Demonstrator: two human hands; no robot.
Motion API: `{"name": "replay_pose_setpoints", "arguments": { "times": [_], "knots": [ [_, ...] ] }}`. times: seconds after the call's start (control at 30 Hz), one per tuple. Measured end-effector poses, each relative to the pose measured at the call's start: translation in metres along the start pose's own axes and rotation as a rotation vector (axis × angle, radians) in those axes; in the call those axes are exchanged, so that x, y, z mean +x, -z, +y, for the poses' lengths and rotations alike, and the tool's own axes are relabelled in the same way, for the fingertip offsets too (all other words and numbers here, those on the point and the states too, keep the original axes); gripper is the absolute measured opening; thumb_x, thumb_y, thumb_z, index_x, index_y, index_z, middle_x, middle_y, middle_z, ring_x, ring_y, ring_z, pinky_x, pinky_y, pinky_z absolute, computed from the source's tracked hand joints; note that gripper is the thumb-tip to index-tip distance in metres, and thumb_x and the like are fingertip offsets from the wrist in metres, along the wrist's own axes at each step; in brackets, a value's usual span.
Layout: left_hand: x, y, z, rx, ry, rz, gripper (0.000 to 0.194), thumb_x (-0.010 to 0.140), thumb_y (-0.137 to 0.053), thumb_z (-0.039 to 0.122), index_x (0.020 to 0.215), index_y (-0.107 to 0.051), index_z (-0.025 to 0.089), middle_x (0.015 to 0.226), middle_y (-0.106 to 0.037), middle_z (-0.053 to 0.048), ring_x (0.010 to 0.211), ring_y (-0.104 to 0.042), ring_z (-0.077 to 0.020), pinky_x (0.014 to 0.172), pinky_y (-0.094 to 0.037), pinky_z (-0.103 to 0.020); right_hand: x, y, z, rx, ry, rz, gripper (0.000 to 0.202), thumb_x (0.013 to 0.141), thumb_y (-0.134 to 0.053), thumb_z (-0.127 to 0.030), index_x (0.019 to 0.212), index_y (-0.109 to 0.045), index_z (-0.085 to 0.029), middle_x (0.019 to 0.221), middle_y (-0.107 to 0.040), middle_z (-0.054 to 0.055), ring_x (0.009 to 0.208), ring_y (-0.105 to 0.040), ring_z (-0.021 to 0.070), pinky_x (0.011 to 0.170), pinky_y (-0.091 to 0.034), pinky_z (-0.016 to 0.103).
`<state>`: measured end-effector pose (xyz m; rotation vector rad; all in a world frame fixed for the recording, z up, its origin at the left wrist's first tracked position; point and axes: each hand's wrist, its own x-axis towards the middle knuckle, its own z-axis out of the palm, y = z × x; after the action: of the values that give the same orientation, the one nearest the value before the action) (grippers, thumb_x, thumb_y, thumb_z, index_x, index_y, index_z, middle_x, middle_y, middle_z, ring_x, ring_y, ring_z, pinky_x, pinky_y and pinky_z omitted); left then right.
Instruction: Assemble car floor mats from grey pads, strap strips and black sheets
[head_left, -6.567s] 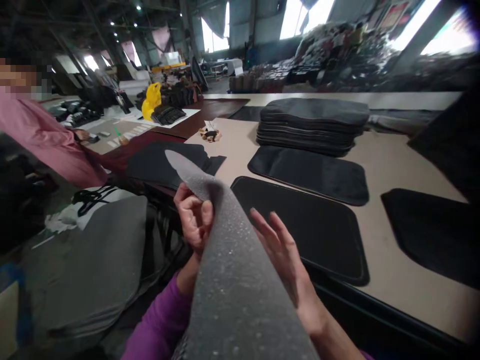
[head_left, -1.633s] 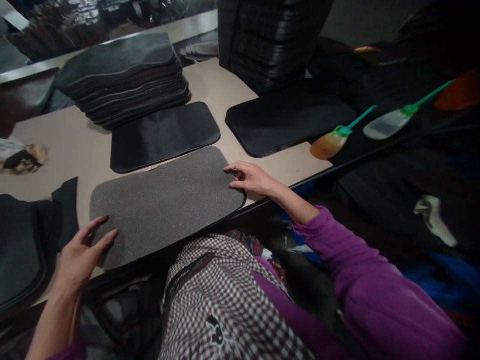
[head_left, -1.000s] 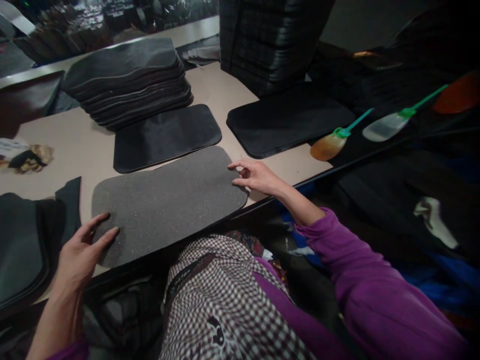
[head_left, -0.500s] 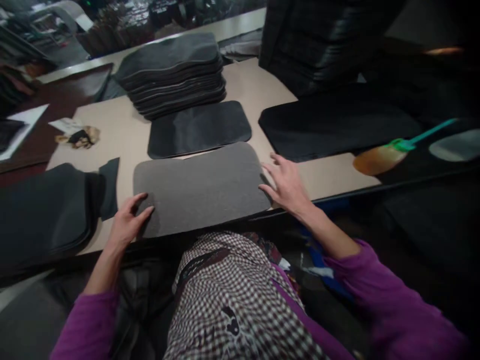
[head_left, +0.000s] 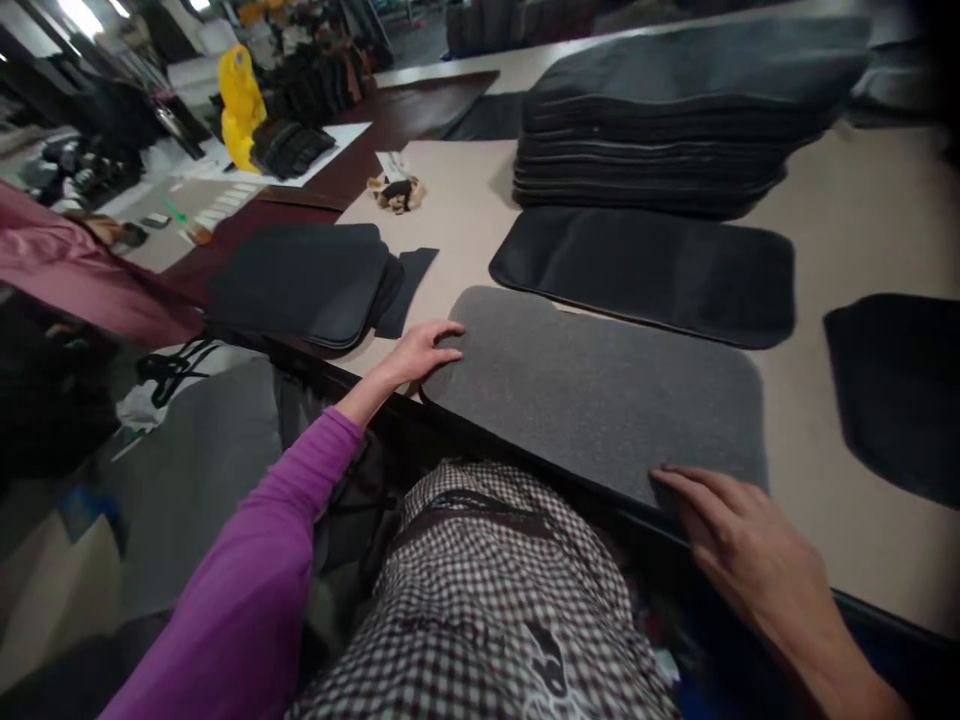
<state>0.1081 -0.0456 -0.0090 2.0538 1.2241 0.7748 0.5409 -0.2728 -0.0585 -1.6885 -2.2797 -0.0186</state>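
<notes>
Seemingly to steady it, the left hand (head_left: 414, 357), fingers apart, and right hand (head_left: 759, 540), grip unclear, touch opposite ends of the gray panel (head_left: 592, 385) lying along the desk's (head_left: 469, 185) near edge.

Grey panel (head_left: 592, 390) flat along near edge of bench (head_left: 862, 540); left hand (head_left: 420, 352) at its left end, right hand (head_left: 757, 545) by near right corner. Black panel (head_left: 645, 268) beyond, dark stack (head_left: 652, 150) farther.
</notes>
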Motion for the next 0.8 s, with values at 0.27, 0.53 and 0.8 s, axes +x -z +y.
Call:
{"name": "replay_pose_setpoints", "arguments": {
  "times": [0.27,0.53,0.8],
  "knots": [
    [-0.009,-0.007,-0.01,0.167,-0.089,-0.004,0.04,0.085,-0.079,0.019,0.124,-0.069,0.016,0.122,-0.071,-0.01,0.114,-0.066,-0.022,0.105,-0.051,-0.04,0.0,0.0,0.004,0.016,-0.001,-0.01,0.039,0.103,-0.04,-0.036,0.126,-0.069,-0.024,0.123,-0.07,0.008,0.104,-0.065,0.0291,0.085,-0.055,0.044],
    [-0.013,-0.008,-0.011,0.246,-0.128,-0.025,0.037,0.09,-0.075,0.02,0.127,-0.067,0.017,0.119,-0.067,-0.01,0.113,-0.064,-0.0227,0.102,-0.052,-0.039,0.001,-0.002,0.006,0.012,0.002,-0.013,0.039,0.104,-0.041,-0.036,0.126,-0.069,-0.023,0.123,-0.07,0.008,0.103,-0.065,0.028,0.087,-0.055,0.044],
    [-0.039,-0.033,-0.007,0.553,-0.075,0.138,0.035,0.101,-0.058,0.025,0.135,-0.061,0.02,0.156,-0.046,-0.019,0.139,-0.05,-0.0309,0.112,-0.046,-0.051,-0.006,-0.006,-0.004,-0.013,-0.051,0.007,0.045,0.095,-0.041,-0.015,0.132,-0.066,-0.024,0.132,-0.067,0.007,0.114,-0.063,0.027,0.093,-0.056,0.042]
  ]
}}
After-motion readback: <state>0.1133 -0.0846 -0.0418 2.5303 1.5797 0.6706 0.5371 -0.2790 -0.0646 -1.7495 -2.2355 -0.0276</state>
